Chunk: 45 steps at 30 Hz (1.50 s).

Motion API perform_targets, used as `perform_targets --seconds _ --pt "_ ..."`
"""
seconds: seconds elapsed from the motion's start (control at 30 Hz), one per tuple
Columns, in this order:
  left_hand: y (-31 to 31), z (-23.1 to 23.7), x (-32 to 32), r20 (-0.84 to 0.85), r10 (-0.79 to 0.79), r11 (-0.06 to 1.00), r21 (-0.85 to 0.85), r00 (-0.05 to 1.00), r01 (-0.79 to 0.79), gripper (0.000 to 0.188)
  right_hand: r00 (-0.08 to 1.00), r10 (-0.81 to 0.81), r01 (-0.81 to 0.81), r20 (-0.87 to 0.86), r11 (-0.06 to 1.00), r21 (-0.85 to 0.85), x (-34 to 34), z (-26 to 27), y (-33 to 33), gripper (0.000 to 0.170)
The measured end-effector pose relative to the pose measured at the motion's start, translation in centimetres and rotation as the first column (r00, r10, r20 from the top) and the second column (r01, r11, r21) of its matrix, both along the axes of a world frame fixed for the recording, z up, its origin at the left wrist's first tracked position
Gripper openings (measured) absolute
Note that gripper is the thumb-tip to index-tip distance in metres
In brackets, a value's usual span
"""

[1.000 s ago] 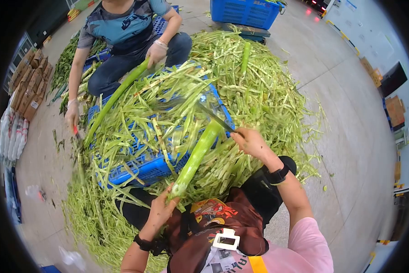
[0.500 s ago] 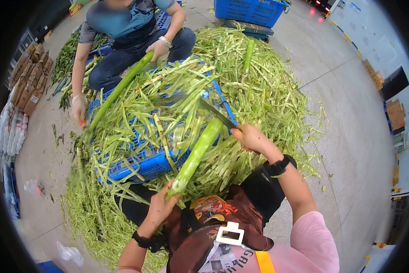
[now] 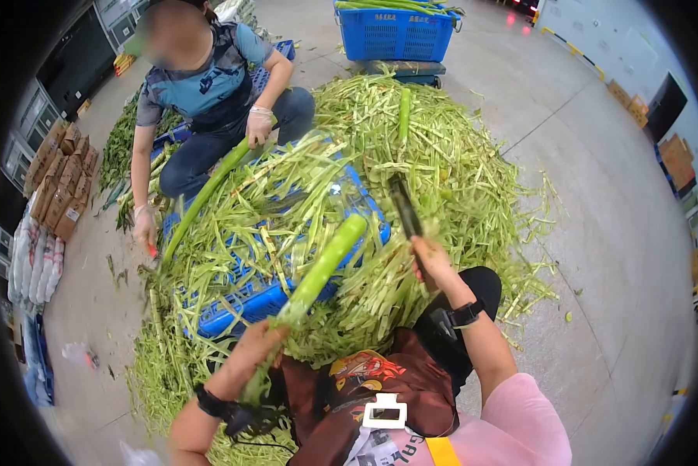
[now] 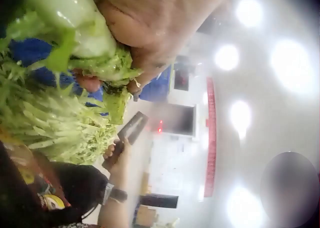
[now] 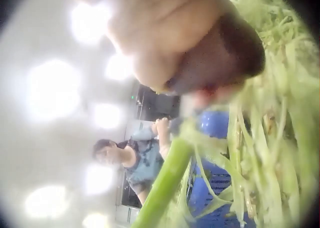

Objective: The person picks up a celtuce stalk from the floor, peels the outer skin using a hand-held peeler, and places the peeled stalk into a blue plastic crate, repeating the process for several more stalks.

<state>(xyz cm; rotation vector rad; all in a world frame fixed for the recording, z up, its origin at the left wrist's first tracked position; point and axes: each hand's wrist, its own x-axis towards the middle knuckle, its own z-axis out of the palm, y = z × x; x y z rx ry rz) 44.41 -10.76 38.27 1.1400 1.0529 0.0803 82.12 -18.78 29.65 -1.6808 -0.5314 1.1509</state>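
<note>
My left hand (image 3: 248, 353) grips the lower end of a thick, peeled celtuce stem (image 3: 326, 260), which slants up and away over a blue crate (image 3: 232, 311). Ragged green peel hangs about that end, and in the left wrist view the fingers (image 4: 140, 23) curl round it. In my right hand (image 3: 436, 264) is a dark-bladed knife (image 3: 405, 206), held by its handle to the right of the stem, its blade pointing away and apart from the stem. The right wrist view shows the thick brown knife handle (image 5: 220, 58) in the fist.
A big heap of peelings (image 3: 450, 171) surrounds the crate, with another peeled stem (image 3: 404, 116) on it. Opposite sits a person (image 3: 209, 85) in gloves, holding a long stem (image 3: 209, 186). Behind stands a loaded blue basket (image 3: 395, 35); cartons (image 3: 62, 171) are stacked left.
The knife has come off the stem's upper end and swung right, its blade now turned forward. My left hand has shifted down and left with the stem.
</note>
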Motion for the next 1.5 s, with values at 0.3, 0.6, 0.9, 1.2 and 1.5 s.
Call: perform_targets --seconds 0.3,0.6,0.9,1.2,1.5 --pt "7.5 2.9 9.8 0.076 0.070 0.998 -0.011 0.995 -0.070 0.031 0.995 -0.095 0.094 -0.005 0.995 -0.030 1.7 -2.4 -6.4 0.042" --pt "15.5 4.4 20.5 0.449 0.012 0.966 0.224 0.893 -0.126 0.057 0.999 -0.007 0.009 0.047 0.998 -0.059 1.9 -3.4 -9.5 0.030" --pt "10.5 2.3 6.4 0.156 0.059 0.950 0.294 0.986 -0.104 0.056 0.592 0.749 -0.741 0.299 0.651 -0.165 -1.6 -2.5 -10.7 0.034" --pt "4.4 1.3 -3.3 0.221 0.158 0.933 0.285 0.962 -0.219 0.055 0.252 0.893 -0.631 0.374 0.445 -0.636 -11.9 -8.4 -3.0 0.041" --pt "2.3 1.7 -17.0 0.178 0.382 0.804 0.419 0.907 -0.421 0.044 -0.167 0.895 -0.414 0.415 0.318 -0.853 -5.7 -6.9 -5.0 0.018"
